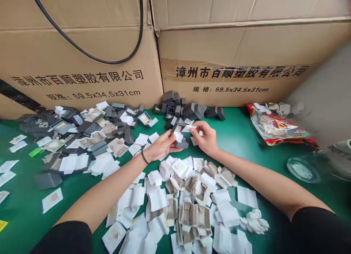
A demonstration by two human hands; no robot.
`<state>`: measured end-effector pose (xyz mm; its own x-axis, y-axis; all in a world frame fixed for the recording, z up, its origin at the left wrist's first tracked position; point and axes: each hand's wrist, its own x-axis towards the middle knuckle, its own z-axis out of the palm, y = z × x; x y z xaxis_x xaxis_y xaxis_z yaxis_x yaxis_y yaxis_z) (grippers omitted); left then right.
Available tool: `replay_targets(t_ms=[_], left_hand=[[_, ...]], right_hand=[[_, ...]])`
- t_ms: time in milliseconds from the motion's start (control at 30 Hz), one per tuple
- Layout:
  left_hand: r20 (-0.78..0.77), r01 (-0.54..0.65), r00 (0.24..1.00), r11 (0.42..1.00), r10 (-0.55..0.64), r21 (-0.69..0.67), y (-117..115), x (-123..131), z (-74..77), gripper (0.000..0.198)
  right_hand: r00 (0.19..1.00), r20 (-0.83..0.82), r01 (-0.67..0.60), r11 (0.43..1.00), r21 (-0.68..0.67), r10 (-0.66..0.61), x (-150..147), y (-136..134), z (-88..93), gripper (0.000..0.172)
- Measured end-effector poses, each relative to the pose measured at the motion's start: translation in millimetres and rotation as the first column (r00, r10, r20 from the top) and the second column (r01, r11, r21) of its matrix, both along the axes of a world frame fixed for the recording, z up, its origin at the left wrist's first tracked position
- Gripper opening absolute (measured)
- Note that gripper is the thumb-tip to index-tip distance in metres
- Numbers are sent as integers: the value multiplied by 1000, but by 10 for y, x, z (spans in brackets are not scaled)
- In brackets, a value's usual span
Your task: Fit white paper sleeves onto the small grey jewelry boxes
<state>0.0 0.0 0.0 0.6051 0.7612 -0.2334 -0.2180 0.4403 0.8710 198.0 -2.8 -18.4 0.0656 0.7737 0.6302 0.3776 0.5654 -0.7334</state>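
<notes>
My left hand (161, 146) is closed around a small open grey box (179, 139), held just above the green table (241, 144). My right hand (207, 137) pinches a white paper insert (188, 128) at the top of that box. A heap of closed grey boxes (181, 107) lies right behind the hands, against the cartons. Below my hands spreads a pile of white and beige paper inserts (189, 199).
Two big cardboard cartons (233, 56) wall off the back. Open grey boxes and lids (90, 133) litter the left side. A red snack bag (276, 128) and a glass dish (303, 170) sit at right. A black cable (90, 55) hangs over the left carton.
</notes>
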Motion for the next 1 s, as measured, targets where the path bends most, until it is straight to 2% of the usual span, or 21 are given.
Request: replay_targets(t_ms=[167,300,467,600,767,867,1000], left_hand=[[-6,-16,1000,1000,16,21,-33,30,13,43],[-13,-8,1000,999,8,47,-37,30,-7,45],[-37,34,999,995,-30,99,-37,38,-26,55],[-60,39,998,991,-32,129,-48,55,-17,58],[-60,23,998,992,-15,121,-51,48,-21,57],[-22,-12,1000,997,13,80,-36,26,-23,49],[54,-122,991,991,119,46,-3,11,-25,37]], right_hand=[[995,-9,-100,995,24,100,-15,-19,-2,5],[986,86,-154,984,91,146,-35,-68,47,3],[975,212,-93,989,112,67,-43,-84,97,6],[977,214,-30,989,144,-1,-47,-69,82,9],[962,270,-21,983,180,-29,-35,-37,92,12],[975,216,16,990,143,-47,8,-20,146,24],[996,-31,-78,997,15,79,65,-33,205,51]])
